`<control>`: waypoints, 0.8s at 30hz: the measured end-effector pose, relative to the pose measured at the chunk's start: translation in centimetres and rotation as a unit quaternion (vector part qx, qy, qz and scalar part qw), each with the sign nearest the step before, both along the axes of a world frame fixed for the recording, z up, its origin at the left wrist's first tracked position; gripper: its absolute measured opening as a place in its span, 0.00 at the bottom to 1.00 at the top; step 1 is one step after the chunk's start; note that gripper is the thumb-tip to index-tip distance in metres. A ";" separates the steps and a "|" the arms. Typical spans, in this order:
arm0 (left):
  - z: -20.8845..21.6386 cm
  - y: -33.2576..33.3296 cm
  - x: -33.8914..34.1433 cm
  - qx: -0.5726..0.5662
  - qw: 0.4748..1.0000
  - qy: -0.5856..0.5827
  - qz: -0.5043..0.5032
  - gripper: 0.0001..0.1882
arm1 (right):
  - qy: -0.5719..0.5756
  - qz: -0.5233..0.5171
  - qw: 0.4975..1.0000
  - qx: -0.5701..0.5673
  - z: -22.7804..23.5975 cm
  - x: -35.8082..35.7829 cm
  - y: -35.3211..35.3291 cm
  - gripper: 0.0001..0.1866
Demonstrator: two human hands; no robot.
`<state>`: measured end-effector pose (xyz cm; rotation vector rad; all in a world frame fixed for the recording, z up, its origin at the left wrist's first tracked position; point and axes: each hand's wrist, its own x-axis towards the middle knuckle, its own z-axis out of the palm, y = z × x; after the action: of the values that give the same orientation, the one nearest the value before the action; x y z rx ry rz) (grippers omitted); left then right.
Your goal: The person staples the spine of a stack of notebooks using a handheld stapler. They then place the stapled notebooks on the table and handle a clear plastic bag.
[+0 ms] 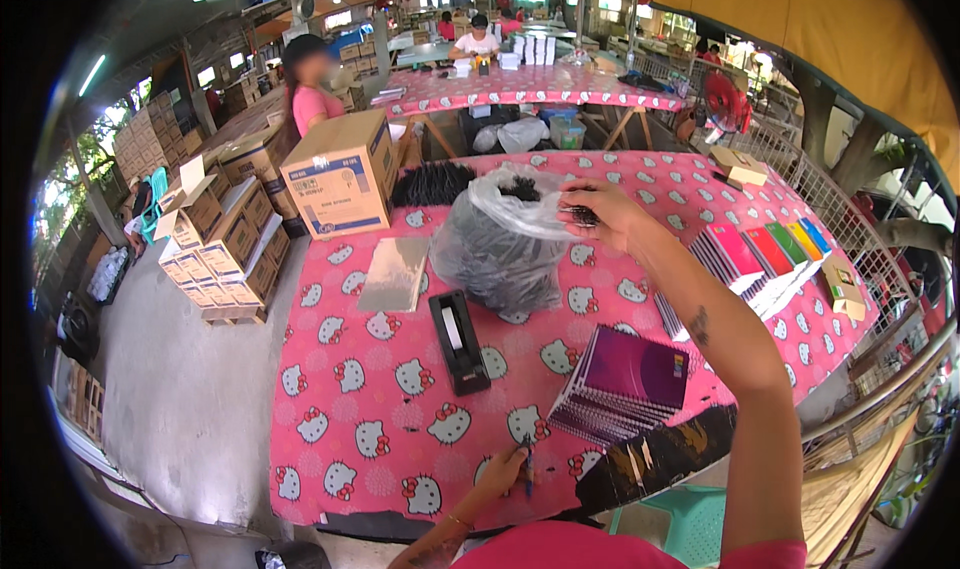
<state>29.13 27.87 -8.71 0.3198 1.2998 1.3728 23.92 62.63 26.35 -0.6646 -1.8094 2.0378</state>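
My right hand (pixel 598 214) reaches across the table to the rim of a clear plastic bag (pixel 500 259). Its fingers are closed round a small clump of black wiry pieces (pixel 578 215). More dark pieces fill the bag and show at its mouth. Low at the near edge, my left hand (pixel 502 472) is closed on a slim dark-blue tool (pixel 528 471), whose exact kind I cannot make out. A stack of purple spiral notebooks (pixel 630 374) lies between my forearms. Left of it stands a black tape dispenser (pixel 459 344).
The table has a pink patterned cover (pixel 370 469). A cardboard carton (pixel 340 174), a pile of black wiry pieces (pixel 433 183) and a clear flat sheet (pixel 395 274) lie at the left. Coloured notebooks (pixel 725 254) stand in rows at the right. Two people work beyond.
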 end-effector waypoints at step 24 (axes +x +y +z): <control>2.6 -0.2 -2.2 -0.017 0.990 -0.120 -0.067 0.20 | -0.113 0.236 0.705 0.659 -8.5 -16.2 1.9 0.27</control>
<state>26.97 27.66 -6.07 0.2075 1.0820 1.2328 7.75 64.51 17.82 0.0464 -3.0629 0.3051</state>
